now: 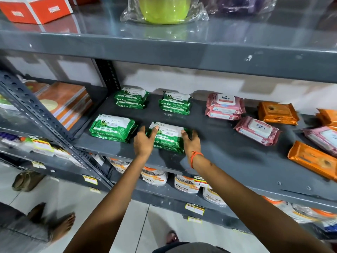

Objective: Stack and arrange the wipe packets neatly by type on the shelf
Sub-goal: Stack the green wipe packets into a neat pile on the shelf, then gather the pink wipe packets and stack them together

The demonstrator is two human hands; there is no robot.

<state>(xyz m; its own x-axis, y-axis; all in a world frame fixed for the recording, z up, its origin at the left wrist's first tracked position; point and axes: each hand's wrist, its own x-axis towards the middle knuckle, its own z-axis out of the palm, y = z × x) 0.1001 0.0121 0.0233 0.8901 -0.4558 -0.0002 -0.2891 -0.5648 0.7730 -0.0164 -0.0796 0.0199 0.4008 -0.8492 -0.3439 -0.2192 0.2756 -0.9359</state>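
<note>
On the grey shelf [228,157] a green wipe packet [168,137] lies near the front edge. My left hand [145,141] grips its left end and my right hand [191,141] grips its right end, thumbs on top. Another green packet [113,127] lies to its left. Two short stacks of green packets [131,97] [175,103] stand behind. A stack of pink packets [225,106] stands further right, with a loose pink packet [257,130] in front of it. Orange packets [278,114] [313,159] lie at the right.
A slanted grey shelf post [42,115] crosses the left side. Stacked notebooks [67,101] lie on the neighbouring shelf. Above are red boxes [36,10] and a bagged green bowl [164,10]. Tubs [185,183] stand on the shelf below. Another person's foot [63,223] is on the floor.
</note>
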